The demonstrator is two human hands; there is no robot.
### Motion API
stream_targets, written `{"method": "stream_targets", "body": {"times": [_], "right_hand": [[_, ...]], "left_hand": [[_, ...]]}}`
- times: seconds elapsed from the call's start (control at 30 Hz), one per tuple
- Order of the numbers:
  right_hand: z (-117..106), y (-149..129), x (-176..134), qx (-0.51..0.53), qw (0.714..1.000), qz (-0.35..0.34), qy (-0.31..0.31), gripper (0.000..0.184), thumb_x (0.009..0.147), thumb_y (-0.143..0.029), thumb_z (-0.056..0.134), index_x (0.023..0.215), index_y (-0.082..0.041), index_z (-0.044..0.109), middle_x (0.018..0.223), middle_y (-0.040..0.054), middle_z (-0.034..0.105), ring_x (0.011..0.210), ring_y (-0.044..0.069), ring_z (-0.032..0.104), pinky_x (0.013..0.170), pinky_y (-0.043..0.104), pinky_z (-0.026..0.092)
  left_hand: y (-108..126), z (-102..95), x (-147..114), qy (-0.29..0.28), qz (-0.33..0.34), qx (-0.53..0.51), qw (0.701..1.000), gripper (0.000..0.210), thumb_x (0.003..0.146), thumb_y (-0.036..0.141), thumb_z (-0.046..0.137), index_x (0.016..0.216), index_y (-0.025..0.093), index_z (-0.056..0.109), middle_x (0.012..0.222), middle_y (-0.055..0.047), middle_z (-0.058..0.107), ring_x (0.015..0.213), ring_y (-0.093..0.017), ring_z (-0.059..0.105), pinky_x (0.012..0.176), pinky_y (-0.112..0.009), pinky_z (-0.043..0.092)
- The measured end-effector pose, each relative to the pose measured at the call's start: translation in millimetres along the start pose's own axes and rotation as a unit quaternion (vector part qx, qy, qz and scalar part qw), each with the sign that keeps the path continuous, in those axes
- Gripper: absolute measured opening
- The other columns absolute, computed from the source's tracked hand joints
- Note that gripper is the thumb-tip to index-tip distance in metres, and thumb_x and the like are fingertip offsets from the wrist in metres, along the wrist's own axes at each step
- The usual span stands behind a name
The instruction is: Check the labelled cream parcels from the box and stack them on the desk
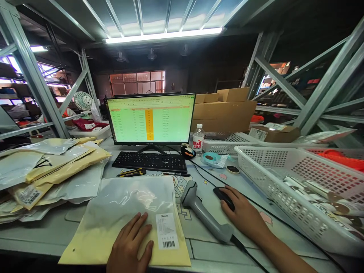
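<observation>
My left hand (131,242) lies flat with fingers stretched out on a pale yellow plastic garment bag (127,201). Right of its fingertips, the bag carries a white barcode label (167,231). My right hand (241,212) is curved over a black computer mouse (224,198) on the patterned desk mat. Between the two hands a grey barcode scanner (206,216) rests on the mat, its cable running toward the front edge. Behind the bag stand a black keyboard (150,161) and a monitor (150,121) that displays a spreadsheet with an orange column.
Several packed bags (51,167) are piled at left. A yellow-black utility knife (131,173), a water bottle (198,140) and a blue tape roll (211,158) lie or stand near the keyboard. A white basket (264,189) holding rolls borders the right; cardboard boxes (224,113) stand behind.
</observation>
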State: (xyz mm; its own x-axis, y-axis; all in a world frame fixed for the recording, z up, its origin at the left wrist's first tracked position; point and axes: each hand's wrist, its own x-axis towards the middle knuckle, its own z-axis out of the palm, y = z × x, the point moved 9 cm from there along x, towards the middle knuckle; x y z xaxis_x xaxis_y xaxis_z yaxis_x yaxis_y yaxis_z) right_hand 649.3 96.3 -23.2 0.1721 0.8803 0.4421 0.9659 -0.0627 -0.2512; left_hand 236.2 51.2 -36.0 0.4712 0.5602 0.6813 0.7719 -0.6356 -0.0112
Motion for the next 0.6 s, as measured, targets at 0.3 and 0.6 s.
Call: {"method": "stream_targets", "body": {"times": [0.3, 0.6], "right_hand": [[-0.9, -0.8, -0.3, 0.002, 1.0, 0.004, 0.006, 0.052, 0.096, -0.047, 0.039, 0.132, -0.024, 0.068, 0.147, 0.0084, 0.058, 0.122, 0.03, 0.064, 0.093, 0.046, 0.062], [-2.3, -2.2, 0.0, 0.002, 1.0, 0.004, -0.002, 0.05, 0.095, -0.044, 0.041, 0.131, -0.023, 0.068, 0.146, 0.0079, 0.059, 0.123, 0.029, 0.064, 0.096, 0.045, 0.061]], "left_hand": [[1.6, -3.9, 3.9, 0.0, 0.038, 0.022, 0.999, 0.031, 0.099, 0.035, 0.062, 0.125, 0.025, 0.073, 0.151, -0.001, 0.06, 0.133, -0.026, 0.064, 0.092, -0.037, 0.068], [3.3, -4.2, 4.5, 0.001, 0.038, 0.02, 0.999, 0.03, 0.098, 0.035, 0.062, 0.125, 0.025, 0.072, 0.151, 0.0, 0.059, 0.134, -0.025, 0.063, 0.093, -0.038, 0.068]]}}
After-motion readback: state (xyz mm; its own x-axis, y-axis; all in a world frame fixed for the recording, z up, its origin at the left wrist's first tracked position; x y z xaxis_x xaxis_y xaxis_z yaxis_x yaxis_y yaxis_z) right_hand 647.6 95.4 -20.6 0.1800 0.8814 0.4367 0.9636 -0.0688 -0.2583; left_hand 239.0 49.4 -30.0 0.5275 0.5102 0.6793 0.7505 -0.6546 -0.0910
